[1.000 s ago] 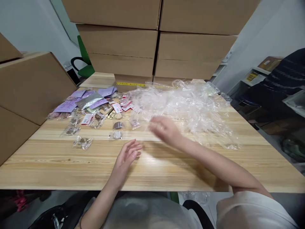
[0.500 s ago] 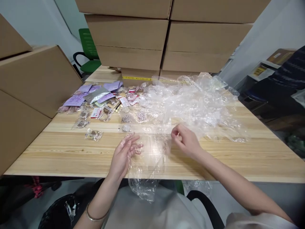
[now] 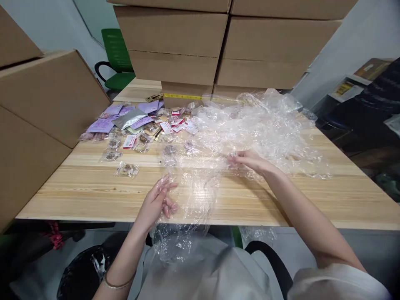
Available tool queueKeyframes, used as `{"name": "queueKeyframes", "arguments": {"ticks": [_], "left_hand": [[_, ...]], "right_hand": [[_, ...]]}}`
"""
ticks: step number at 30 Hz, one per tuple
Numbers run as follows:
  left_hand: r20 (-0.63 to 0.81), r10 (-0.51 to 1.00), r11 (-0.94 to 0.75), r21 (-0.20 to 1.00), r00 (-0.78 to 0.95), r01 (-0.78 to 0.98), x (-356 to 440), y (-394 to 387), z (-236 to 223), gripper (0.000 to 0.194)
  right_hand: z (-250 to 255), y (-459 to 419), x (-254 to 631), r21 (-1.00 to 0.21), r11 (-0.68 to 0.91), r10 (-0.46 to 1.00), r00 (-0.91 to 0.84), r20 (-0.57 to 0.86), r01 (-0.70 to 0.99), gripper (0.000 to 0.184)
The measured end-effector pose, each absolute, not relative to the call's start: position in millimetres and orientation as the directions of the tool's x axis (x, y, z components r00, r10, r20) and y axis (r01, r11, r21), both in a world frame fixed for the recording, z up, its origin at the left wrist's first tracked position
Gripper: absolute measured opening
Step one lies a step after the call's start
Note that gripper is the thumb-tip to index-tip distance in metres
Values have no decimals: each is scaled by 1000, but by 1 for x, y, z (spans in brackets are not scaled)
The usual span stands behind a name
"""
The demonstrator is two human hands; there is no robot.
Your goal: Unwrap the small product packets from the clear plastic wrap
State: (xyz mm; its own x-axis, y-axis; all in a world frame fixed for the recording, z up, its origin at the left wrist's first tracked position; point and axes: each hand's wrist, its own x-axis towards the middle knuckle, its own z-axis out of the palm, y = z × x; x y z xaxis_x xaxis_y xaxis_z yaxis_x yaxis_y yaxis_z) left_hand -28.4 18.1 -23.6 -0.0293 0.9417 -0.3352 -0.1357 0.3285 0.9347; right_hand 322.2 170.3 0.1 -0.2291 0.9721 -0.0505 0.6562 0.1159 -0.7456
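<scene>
Head view, clear crinkled plastic film (image 3: 200, 191), glossy, see-through, pinched in left hand (image 3: 159, 198) and right hand (image 3: 245, 160).

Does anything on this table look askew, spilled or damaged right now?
The clear film stands out: a loose part hangs past the front edge of the table, and it veils a couple of small packets. I see no spill or damage, though crumpled film hides part of the table.
</scene>
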Motion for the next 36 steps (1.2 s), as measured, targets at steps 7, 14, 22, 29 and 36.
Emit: {"name": "queueKeyframes", "arguments": {"ticks": [7, 14, 22, 29, 36], "left_hand": [[-219, 962, 188, 964, -162, -189, -37, 9, -22, 81], [-305, 951, 301, 950, -56, -82, -49, 10, -20, 89], [-351, 936, 351, 936, -22, -31, -39, 33, -23, 70], [-93, 993, 114, 925, -75, 363, -73, 63, 4, 49], [341, 934, -26, 357, -104, 934, -141, 198, 41, 47]], "right_hand": [[25, 155, 343, -969, 8, 999, -36, -1, 247, 33], [19, 72, 411, -655, -16, 816, -369, -445, 756, 46], [40, 58, 312, -430, 323, 943, -250, 220, 843, 54], [-44, 82, 241, -224, 586, 808, -582, 92, 779, 72], [-60, 111, 249, -160, 494, 868, -473, 154, 855, 73]]}}
